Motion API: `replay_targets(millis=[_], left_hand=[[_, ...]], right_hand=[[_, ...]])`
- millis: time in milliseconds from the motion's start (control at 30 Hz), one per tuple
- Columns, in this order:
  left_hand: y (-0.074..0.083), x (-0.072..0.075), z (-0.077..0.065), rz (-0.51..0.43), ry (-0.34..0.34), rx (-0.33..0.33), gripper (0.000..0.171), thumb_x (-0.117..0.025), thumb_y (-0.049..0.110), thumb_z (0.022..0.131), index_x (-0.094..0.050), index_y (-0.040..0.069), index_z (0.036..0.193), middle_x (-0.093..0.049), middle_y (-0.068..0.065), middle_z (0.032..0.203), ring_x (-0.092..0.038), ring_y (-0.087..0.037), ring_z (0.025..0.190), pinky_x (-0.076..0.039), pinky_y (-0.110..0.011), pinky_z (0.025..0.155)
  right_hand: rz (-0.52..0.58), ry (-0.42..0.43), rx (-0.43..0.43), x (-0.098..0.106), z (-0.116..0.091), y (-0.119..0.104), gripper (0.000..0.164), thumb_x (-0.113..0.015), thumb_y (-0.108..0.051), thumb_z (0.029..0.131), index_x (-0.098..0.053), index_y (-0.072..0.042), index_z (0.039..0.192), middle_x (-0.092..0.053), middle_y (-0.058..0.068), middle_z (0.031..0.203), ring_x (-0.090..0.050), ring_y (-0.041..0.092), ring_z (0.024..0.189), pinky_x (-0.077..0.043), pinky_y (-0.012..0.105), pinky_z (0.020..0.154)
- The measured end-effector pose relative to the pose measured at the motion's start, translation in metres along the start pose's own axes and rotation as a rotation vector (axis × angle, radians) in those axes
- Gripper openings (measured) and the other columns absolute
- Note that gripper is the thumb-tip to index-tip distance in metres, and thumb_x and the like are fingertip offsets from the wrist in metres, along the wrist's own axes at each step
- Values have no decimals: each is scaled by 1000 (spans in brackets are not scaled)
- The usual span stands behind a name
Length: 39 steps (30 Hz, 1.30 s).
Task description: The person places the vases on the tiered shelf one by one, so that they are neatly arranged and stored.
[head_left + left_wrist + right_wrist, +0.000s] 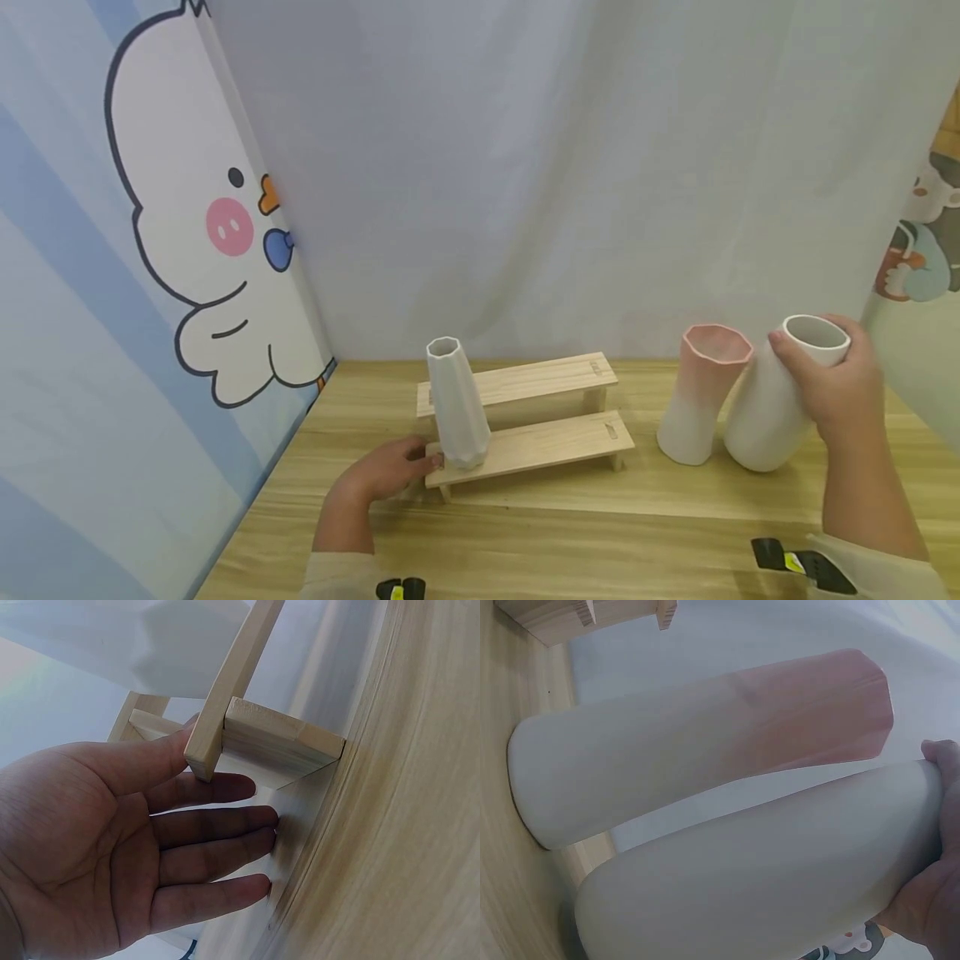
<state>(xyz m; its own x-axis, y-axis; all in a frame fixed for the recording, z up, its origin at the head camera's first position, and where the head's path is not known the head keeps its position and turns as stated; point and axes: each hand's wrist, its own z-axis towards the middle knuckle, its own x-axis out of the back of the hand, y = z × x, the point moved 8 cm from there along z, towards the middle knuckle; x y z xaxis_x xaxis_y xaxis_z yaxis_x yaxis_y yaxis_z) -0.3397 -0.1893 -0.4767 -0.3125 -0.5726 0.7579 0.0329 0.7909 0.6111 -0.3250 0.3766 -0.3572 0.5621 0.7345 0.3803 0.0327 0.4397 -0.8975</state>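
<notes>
My right hand (843,383) grips a smooth white vase (765,417) around its neck, fingers and thumb on either side just below the rim. In the head view the vase leans a little to the right. Next to it a pink-and-white vase (705,742) stands on the table. On the left, my left hand (112,847) pinches the end of the lower plank of a two-step wooden riser (547,450), thumb on top and index finger beneath. The other fingers extend below the plank. A slim white faceted vase (459,408) stands upright on that plank, close to my thumb.
The riser's upper plank (525,381) runs behind the lower one. A pale curtain (562,183) hangs along the back of the wooden table (570,550). A cloth printed with a cartoon bird (180,192) borders the left side.
</notes>
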Motion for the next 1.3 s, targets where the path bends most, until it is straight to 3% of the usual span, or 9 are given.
replay_targets(millis=[567, 800, 1000, 1133, 1300], left_hand=[[0, -1, 1, -15, 2, -23, 48, -58, 54, 94, -61, 20, 128, -62, -7, 129, -56, -33, 121, -46, -56, 98], [1, -1, 0, -16, 3, -17, 53, -58, 54, 94, -59, 19, 133, -60, -10, 133, -54, -35, 125, -44, -58, 101], [2, -1, 1, -13, 4, -16, 54, -58, 54, 94, -58, 18, 134, -60, -10, 134, -54, -36, 126, -43, -58, 101], [1, -1, 1, -13, 4, -11, 57, -57, 57, 93, -58, 19, 135, -59, -10, 135, -53, -37, 127, -43, -59, 101], [-1, -1, 3, -11, 3, -11, 61, -57, 60, 92, -56, 20, 137, -58, -10, 136, -52, -37, 128, -42, -59, 102]], right_hand=[[-6, 41, -60, 14, -6, -8, 65, -72, -50, 84, -42, -31, 138, -43, -18, 105, -45, 4, 90, -40, 15, 62], [-33, 29, -67, 14, -8, -11, 69, -70, -52, 85, -40, -29, 142, -45, -9, 113, -47, 14, 99, -47, 34, 73], [-19, 37, -44, 20, -11, -14, 60, -72, -50, 84, -43, -32, 133, -43, -16, 104, -46, 6, 89, -42, 19, 62], [-26, 49, -30, 23, -15, -20, 61, -72, -50, 84, -43, -30, 134, -45, -12, 108, -46, 7, 90, -44, 22, 63], [-17, 77, -3, 29, -21, -29, 56, -74, -47, 83, -46, -32, 129, -45, -16, 103, -46, 4, 87, -40, 13, 56]])
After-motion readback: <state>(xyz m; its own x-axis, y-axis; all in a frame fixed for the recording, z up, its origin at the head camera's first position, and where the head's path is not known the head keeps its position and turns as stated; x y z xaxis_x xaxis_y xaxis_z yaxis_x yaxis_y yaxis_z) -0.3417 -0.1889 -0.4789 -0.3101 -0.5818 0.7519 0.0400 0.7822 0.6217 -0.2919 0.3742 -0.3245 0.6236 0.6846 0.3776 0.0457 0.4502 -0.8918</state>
